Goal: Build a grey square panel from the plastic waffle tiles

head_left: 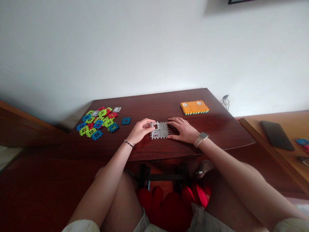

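Observation:
A flat grey panel of interlocking toothed tiles (164,130) lies on the table before me, with a white barred window in its lower left tile. At its upper left, my left hand (141,131) pinches a small grey piece (152,125) between thumb and fingers, beside an opening in the panel. Part of this piece is hidden by the fingers. My right hand (183,130) rests at the panel's right edge, its thumb near the lower corner and its fingers stretched out near the upper one.
On the dark wooden table (149,151), a pile of green, blue, red and grey tiles (101,121) lies at left. One blue tile (126,120) sits apart from it. An orange stack of joined tiles (194,107) stands at back right. A wall rises behind the table.

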Motion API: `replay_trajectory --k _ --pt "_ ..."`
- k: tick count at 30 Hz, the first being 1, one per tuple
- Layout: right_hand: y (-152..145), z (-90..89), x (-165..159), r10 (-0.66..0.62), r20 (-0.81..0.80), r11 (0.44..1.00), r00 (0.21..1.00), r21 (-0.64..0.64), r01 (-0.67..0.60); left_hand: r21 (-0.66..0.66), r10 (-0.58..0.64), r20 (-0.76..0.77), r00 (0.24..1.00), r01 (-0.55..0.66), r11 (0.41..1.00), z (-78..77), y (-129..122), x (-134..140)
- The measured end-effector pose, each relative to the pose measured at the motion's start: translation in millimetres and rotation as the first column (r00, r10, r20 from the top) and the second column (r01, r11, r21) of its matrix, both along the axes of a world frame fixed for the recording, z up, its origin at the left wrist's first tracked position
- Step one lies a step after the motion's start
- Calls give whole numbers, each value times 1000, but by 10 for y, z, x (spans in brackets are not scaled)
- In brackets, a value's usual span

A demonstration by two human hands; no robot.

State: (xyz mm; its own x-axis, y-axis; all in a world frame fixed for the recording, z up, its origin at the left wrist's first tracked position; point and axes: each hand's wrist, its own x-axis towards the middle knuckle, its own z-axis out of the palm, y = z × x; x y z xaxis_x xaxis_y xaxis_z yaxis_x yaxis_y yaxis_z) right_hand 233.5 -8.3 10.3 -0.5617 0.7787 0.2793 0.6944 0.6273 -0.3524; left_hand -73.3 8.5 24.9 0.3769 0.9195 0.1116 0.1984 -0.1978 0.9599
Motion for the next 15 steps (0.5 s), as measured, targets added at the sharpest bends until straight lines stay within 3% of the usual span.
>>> replay_trajectory --k 15 --pt "-2 6 -2 -3 11 1000 1000 8 3 27 -16 -19 1000 17 1000 -25 9 -5"
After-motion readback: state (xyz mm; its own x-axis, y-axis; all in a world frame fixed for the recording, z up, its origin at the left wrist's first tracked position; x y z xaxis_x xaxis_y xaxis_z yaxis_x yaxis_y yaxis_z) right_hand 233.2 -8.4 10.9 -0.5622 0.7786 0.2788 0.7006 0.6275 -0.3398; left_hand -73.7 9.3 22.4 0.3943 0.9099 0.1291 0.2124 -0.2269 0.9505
